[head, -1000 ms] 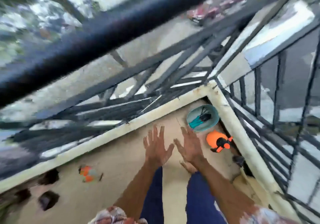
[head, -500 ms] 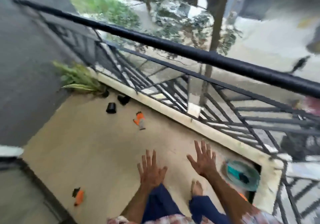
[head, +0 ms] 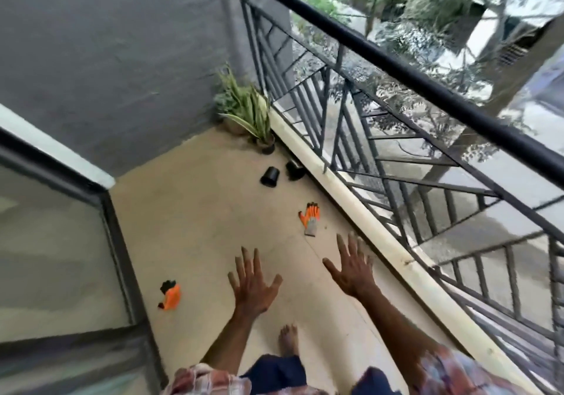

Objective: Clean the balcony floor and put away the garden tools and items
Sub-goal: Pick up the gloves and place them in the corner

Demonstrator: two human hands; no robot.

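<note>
Both our left hand and right hand are spread wide and hold nothing, and the orange glove lies on the floor at about eleven o'clock from our right hand, nearer to it, its fingers pointing away from us.

Beige balcony floor bearing two orange-and-black gloves, two black pots and a green-and-cream striped plant; black railing, grey wall, plaid sleeves.
</note>
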